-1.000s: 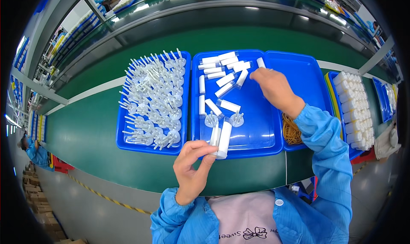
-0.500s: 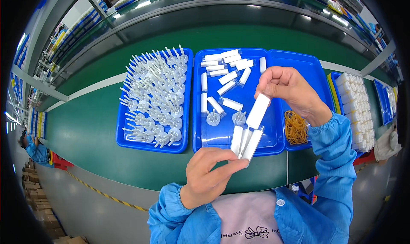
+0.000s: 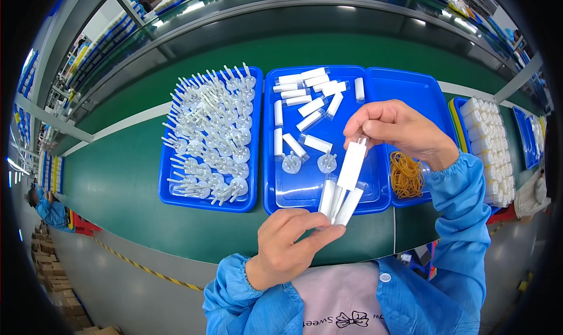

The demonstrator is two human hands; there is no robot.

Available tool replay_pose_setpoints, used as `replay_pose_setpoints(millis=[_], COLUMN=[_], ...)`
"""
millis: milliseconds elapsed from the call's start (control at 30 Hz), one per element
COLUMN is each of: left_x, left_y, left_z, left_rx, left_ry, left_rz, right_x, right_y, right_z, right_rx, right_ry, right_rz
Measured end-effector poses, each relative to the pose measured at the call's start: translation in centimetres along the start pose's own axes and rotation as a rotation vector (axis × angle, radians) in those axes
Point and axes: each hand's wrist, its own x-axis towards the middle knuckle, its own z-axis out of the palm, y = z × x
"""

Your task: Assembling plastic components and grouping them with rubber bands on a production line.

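Reaching in from six o'clock in blue sleeves (image 3: 460, 200), with wrists bent and both hands near each other. Pinching the low ends of two white blocks (image 3: 350, 206) with the thumb and fingers of the left hand (image 3: 290, 244), tops spread toward twelve and one o'clock. Gripping one more white block (image 3: 352, 166) by its top end with the right hand (image 3: 404, 130), between one and two o'clock from the left. Held with its low end by the tops of the other two, at the front of the middle tray (image 3: 375, 201); hard to tell if touching. Long, straight and plain white, with see-through wrap poking past the ends. Three blocks in the hands, and about sixteen loose blocks (image 3: 316, 143) in the middle tray. Two clear cups (image 3: 327, 162) with prongs there too, at twelve and one o'clock from the left hand. At eleven o'clock, one left tray (image 3: 254, 177) full of such cups, too many to count. At two o'clock, one right tray (image 3: 404, 89) with tangled tan rubber bands (image 3: 406, 175). All on one green tabletop (image 3: 105, 182).
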Motion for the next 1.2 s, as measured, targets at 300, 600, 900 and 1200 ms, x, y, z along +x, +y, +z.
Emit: replay_pose_setpoints(millis=[300, 600, 900, 1200], left_x=[-0.1, -0.4, -2.5, -0.3], left_y=[0.2, 1.0, -0.1, 0.5], left_z=[0.5, 0.8, 2.8, 4.6], left_rx=[0.04, 0.145, -0.017, -1.393], left_ry=[-0.02, 0.003, 0.236, -0.451], left_rz=[0.054, 0.073, -0.006, -0.832], right_x=[-1.9, -3.2, -4.5, -6.8], right_y=[0.7, 2.4, 3.7, 2.3], right_z=[1.5, 3.5, 6.2, 5.8], right_rx=[-0.06, 0.143, -0.142, -0.615], right_ry=[0.006, 0.052, 0.094, 0.141], right_rz=[-0.105, -0.017, -0.19, -0.495])
